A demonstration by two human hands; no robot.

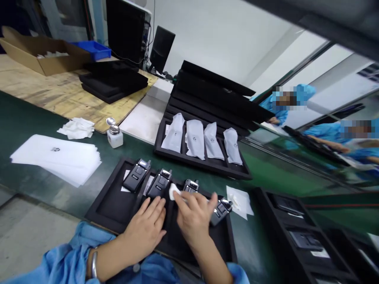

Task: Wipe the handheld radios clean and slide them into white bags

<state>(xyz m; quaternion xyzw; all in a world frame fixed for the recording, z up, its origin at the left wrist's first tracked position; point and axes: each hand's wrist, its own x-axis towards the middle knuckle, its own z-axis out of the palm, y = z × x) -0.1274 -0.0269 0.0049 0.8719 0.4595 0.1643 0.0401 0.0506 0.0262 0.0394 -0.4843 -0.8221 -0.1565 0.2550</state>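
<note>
In front of me lies a black foam tray [110, 209] with several black handheld radios in its slots, each with a small screen and a stub antenna. My left hand [146, 227] lies flat, fingers stretched, at the lower end of the second radio [160, 182] from the left. A small white wipe [174, 191] is pinched in my right hand [194, 215], which is over the third radio [191, 185] and partly hides it. The leftmost radio [136, 175] and the rightmost radio [221, 211] rest at either side.
Behind stands another foam tray [204, 161] with several white-bagged items. At left are a stack of white bags [56, 157], crumpled tissues [76, 128] and a pump bottle [114, 136]. More trays [275, 228] stand at right. Two people in blue sit across, beyond the belt.
</note>
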